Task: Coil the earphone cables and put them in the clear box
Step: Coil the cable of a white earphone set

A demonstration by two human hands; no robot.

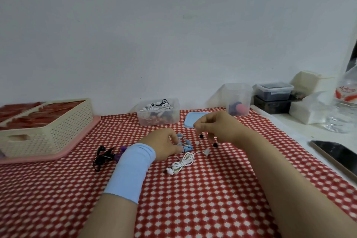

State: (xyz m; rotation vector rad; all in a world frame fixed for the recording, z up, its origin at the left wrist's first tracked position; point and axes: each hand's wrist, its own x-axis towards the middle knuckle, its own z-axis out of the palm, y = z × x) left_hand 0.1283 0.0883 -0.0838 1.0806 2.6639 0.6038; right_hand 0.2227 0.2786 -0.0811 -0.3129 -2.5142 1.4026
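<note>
Our left hand [165,144] pinches the blue earphones [184,144]; our right hand [216,126], at two o'clock, grips black earbuds [202,136].

Your left hand [166,144] covers most of the blue earphones [186,146], so you can't tell how they're gripped or coiled. Right hand [213,126]: fingertips curl under, hiding whatever cable joins the two black earbuds [201,136] below it. Purple item [120,152] is mostly behind your blue wristband [133,168], can't ID it. Clear box [158,112] contents are a tangle, too small to count. Phone [338,157] and bottle [345,102] cut off at right edge.
</note>
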